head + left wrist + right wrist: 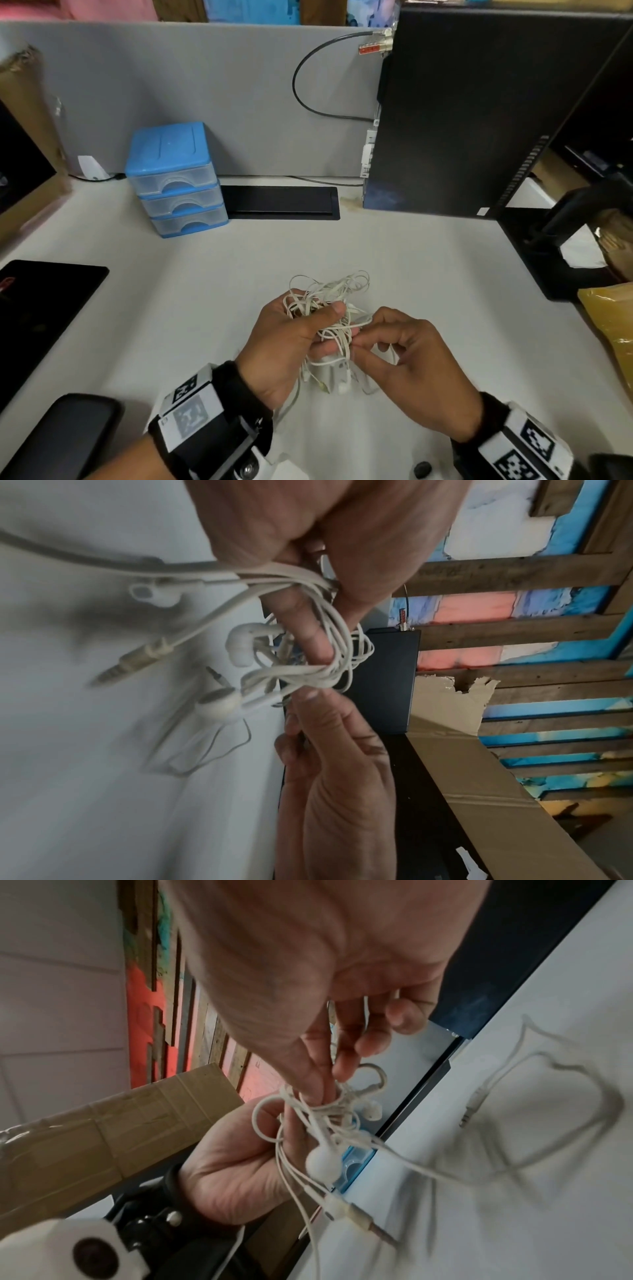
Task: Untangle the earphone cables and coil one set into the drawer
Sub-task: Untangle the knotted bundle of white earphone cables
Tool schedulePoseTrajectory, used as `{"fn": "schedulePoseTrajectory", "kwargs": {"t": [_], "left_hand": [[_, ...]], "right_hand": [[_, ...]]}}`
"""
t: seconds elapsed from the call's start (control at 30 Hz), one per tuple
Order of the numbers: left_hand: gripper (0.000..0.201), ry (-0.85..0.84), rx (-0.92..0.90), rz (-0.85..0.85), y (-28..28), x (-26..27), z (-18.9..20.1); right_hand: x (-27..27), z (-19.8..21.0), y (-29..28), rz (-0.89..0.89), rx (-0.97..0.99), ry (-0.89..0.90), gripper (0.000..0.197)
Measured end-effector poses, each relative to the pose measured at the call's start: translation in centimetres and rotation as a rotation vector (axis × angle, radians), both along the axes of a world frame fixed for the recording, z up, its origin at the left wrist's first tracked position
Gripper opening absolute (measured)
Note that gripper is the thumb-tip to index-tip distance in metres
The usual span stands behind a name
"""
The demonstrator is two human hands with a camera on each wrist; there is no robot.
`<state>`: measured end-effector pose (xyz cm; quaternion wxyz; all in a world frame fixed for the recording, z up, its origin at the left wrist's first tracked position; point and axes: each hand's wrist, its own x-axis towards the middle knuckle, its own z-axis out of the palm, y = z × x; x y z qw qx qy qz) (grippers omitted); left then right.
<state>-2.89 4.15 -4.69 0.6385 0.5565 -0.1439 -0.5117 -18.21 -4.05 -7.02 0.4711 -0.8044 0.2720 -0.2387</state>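
A tangled bundle of white earphone cables (330, 308) hangs above the white desk (205, 325) at its near middle. My left hand (294, 339) grips the knot, thumb on top and fingers curled under it. My right hand (394, 346) pinches a strand at the knot's right side. Earbuds (240, 645) and a jack plug (133, 664) dangle below the cables (308, 669) in the left wrist view. In the right wrist view the cables (325, 1118) loop over my fingers, and a loose stretch trails on the desk. The blue three-drawer unit (180, 181) stands at the back left, drawers closed.
A black computer tower (479, 113) stands at the back right, with a black stand (565, 246) in front of it. A dark pad (41, 305) lies at the left. A cardboard box (24, 137) is at the far left, a yellow packet (613, 325) at the right edge.
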Motion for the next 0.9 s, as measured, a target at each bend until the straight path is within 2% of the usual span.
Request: {"fn": "schedulePoseTrajectory", "kwargs": {"t": [0.07, 0.13, 0.27, 0.43, 0.5, 0.6, 0.67, 0.77, 0.9], "left_hand": [[0.056, 0.013, 0.009, -0.006, -0.1, -0.1, -0.2], [0.049, 0.062, -0.007, -0.022, -0.1, -0.1, -0.2], [0.042, 0.097, -0.049, -0.057, -0.1, 0.0, -0.1], [0.045, 0.107, -0.090, -0.075, -0.1, 0.1, -0.1], [0.053, 0.077, -0.107, -0.121, 0.1, 0.4, -0.1], [0.065, -0.108, -0.026, -0.202, 0.3, 0.5, -0.5], [0.070, -0.178, -0.002, -0.194, 0.3, 0.5, -0.9], [0.068, -0.165, -0.057, -0.138, 0.3, 0.4, -1.3], [0.057, -0.238, -0.092, -0.121, 0.2, 0.1, -1.2]], "right_hand": [[0.1, 0.1, 0.1, -0.011, 0.046, -0.022, 0.011], [0.1, 0.3, 0.2, -0.013, 0.105, -0.052, 0.021], [0.3, 0.4, 0.4, 0.010, 0.268, -0.137, 0.015], [0.2, 0.5, 0.2, -0.051, 0.287, -0.160, 0.016], [0.2, 0.6, 0.0, -0.077, 0.253, -0.154, 0.014], [0.0, 1.0, 0.0, -0.105, 0.210, -0.138, 0.012], [0.0, 1.1, 0.2, -0.113, 0.170, -0.103, 0.013], [-0.1, 1.1, 0.1, -0.143, 0.153, -0.077, 0.015], [-0.1, 1.5, -0.3, -0.154, 0.206, -0.111, 0.016]]}}
